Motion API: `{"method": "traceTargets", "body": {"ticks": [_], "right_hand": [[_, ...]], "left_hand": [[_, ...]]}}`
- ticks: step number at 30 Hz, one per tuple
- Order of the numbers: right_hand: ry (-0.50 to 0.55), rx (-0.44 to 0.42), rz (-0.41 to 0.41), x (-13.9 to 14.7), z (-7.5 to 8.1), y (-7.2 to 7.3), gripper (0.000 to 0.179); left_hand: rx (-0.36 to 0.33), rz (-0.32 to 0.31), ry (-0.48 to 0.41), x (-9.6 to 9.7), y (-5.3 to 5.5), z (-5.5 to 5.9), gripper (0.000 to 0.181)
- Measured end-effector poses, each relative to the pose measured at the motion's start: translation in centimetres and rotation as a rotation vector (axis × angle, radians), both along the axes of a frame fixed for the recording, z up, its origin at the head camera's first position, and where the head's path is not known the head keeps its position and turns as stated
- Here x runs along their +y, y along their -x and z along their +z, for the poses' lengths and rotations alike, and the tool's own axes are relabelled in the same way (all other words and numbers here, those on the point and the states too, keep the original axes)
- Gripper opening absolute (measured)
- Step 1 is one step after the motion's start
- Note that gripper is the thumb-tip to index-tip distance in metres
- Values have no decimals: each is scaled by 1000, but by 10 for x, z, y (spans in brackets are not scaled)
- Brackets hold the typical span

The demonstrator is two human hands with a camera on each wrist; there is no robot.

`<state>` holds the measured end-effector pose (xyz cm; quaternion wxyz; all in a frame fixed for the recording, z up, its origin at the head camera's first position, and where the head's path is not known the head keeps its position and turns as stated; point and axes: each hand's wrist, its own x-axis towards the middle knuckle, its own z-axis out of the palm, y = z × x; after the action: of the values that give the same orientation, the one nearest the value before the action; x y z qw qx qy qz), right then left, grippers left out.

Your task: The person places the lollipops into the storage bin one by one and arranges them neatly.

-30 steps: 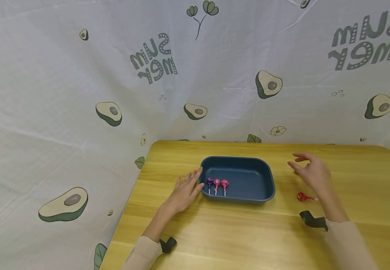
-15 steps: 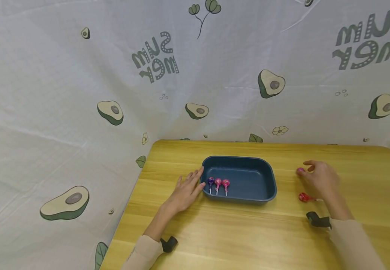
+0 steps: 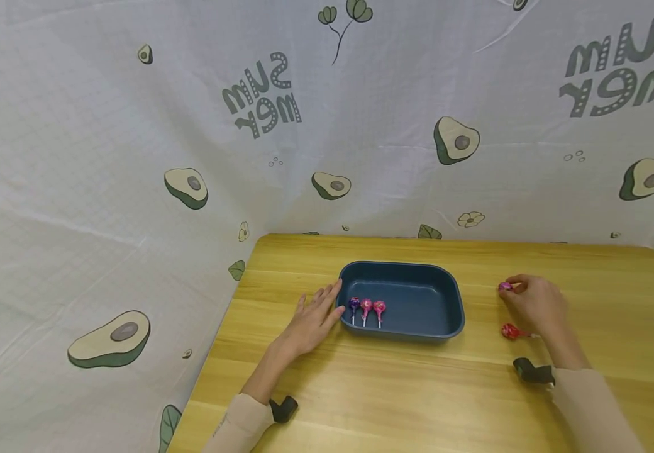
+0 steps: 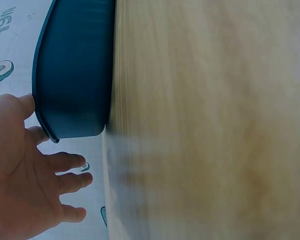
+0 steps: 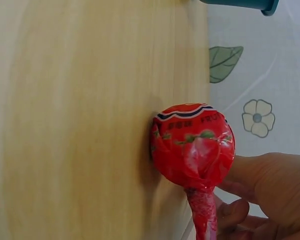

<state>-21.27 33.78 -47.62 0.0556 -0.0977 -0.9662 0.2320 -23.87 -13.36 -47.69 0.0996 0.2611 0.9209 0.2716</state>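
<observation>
My left hand (image 3: 307,324) rests its spread fingers on the left end of a dark blue rectangular tray (image 3: 400,335). In the left wrist view, thumb and forefinger touch the tray's rim (image 4: 36,70). Inside the tray's left part lie a dark purple lollipop (image 3: 354,303) and two pink lollipops (image 3: 366,305), side by side, sticks toward me. Right of the tray, my right hand (image 3: 539,303) pinches a purple-pink lollipop (image 3: 505,286) between thumb and forefinger; its stick is hidden. A red lollipop (image 3: 510,331) lies nearer me; its wrapper (image 5: 192,145) fills the right wrist view's middle and covers part of the hand.
A wood-grain table (image 3: 395,396) bears everything. White cloth (image 3: 383,126) printed with avocados hangs along its back and left side. Dark camera mounts (image 3: 532,371) stick out from both wrists.
My right hand has moved a little right and toward me, and its thumb and forefinger have closed on the purple-pink lollipop. The left hand and tray stay in place.
</observation>
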Motion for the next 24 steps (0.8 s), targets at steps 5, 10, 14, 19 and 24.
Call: {"method": "traceTargets", "body": {"ticks": [5,10,14,19,24], "right_hand": [[9,7,-14,0,0,-1,41],[19,25,-36,-7,5,-3,45],[25,64,-56,-21,16,-1,48],[39,148,-66,-46,36,0,47],[80,256,-44,-72,50,1,41]], "left_hand": [[-7,2,3,0,0,0,65],[-9,3,-2,0,0,-1,65],[-16,4,-4,-1,-1,-1,65],[-17,7,-6,0,0,0,65],[-11,5,-9,0,0,-1,65]]}}
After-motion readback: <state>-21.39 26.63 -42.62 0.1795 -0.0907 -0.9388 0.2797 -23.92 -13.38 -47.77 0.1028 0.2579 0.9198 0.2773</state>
